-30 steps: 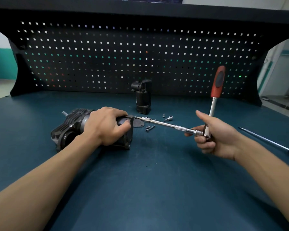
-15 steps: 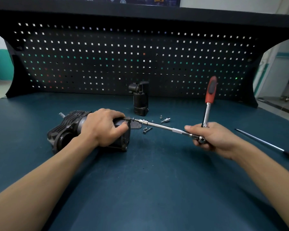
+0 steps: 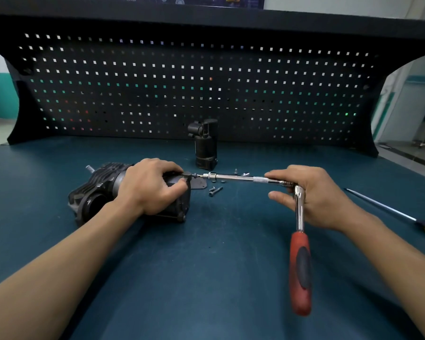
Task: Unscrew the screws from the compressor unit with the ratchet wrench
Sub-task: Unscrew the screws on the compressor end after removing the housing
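Observation:
The black finned compressor unit (image 3: 96,190) lies on its side on the blue bench. My left hand (image 3: 147,187) grips its right end and holds it down. A ratchet wrench with a red handle (image 3: 301,271) has a long chrome extension bar (image 3: 236,177) running left, its tip on a screw at the unit's right face. My right hand (image 3: 322,197) holds the wrench at its head, thumb and fingers around the joint with the bar. The handle points down toward me. Several loose screws (image 3: 215,191) lie just right of the unit.
A small black cylindrical part (image 3: 205,148) stands upright behind the bar. A yellow-handled screwdriver (image 3: 388,209) lies at the right. The black pegboard (image 3: 206,89) walls off the back of the blue bench (image 3: 206,278).
The red handle has swung from pointing up and away to pointing down toward me. My right hand turned with it at the wrench head. The left hand and unit stayed put.

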`<action>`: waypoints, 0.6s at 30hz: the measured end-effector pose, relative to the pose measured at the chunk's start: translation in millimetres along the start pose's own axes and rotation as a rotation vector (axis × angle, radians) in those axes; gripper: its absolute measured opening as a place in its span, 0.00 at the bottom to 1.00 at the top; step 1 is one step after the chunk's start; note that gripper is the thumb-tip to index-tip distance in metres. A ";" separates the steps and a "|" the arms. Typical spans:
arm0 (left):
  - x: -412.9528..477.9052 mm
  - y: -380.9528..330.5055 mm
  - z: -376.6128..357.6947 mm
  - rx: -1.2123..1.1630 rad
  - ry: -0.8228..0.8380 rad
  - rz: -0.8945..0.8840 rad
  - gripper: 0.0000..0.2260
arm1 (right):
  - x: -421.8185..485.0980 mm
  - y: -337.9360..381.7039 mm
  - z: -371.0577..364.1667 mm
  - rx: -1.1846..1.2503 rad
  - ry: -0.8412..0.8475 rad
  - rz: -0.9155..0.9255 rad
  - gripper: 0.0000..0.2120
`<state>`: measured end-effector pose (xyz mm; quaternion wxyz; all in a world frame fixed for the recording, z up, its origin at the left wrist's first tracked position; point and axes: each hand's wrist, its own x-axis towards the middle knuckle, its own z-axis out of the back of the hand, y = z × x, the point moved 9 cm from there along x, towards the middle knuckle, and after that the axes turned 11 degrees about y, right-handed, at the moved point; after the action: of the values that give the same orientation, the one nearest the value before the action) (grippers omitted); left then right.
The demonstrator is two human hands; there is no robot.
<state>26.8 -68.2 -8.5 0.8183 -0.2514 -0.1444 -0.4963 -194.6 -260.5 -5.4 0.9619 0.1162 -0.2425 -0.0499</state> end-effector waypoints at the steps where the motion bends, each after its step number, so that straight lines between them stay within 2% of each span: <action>1: -0.2 -0.1 0.0 -0.005 0.001 -0.001 0.27 | -0.3 0.4 0.2 0.007 0.002 0.001 0.19; 4: 1.1 -0.3 -1.5 -0.008 0.014 -0.015 0.27 | -0.5 2.5 -0.4 0.019 0.002 0.015 0.19; 9: 5.9 2.9 -13.7 0.076 0.144 -0.013 0.31 | -1.7 -0.6 -1.2 0.048 -0.008 -0.026 0.15; 13: 5.7 1.0 -10.2 0.082 0.102 -0.019 0.29 | -2.4 -1.8 0.5 0.077 -0.032 -0.068 0.13; 17: 6.1 -1.3 -5.5 0.093 0.059 -0.041 0.28 | -0.5 -7.6 -6.1 0.319 -0.002 -0.163 0.03; 18: 6.2 -1.8 -5.2 0.091 0.055 -0.045 0.27 | -0.6 -12.3 -9.4 0.411 0.008 -0.222 0.05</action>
<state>28.0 -76.4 -9.3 0.8213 -0.1968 -0.1501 -0.5140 -191.1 -270.4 -16.8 0.9075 0.3357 -0.2296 -0.1045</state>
